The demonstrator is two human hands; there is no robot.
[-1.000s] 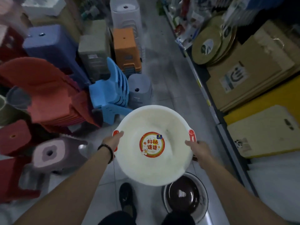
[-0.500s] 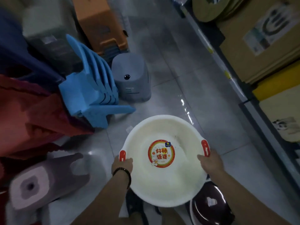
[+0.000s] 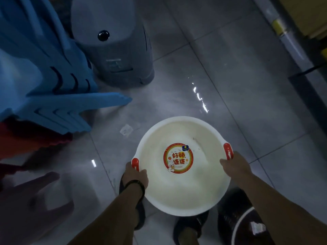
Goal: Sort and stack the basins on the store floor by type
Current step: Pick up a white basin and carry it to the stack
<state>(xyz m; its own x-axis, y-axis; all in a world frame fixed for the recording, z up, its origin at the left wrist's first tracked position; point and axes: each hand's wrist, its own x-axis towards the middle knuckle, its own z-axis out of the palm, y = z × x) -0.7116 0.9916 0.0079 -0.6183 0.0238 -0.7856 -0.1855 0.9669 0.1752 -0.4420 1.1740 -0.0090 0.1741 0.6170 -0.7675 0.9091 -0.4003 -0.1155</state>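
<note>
Basin [image 3: 184, 188] of white plastic held above the tiled floor [image 3: 221, 71], my left hand [image 3: 136, 174] and right hand [image 3: 233, 167] clasping its rim at the red handles [image 3: 227, 151]; I judge it light, stiff, best carried there.

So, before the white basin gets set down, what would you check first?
1. Left hand grip at white basin rim, by red handle: ok.
2. Right hand grip at opposite rim: ok.
3. Basin holds nothing but its sticker: ok.
4. Open floor ahead, right of grey stool: ok.
5. Matching stack to receive it: cannot tell; only a dark basin shows, lower right.
</note>
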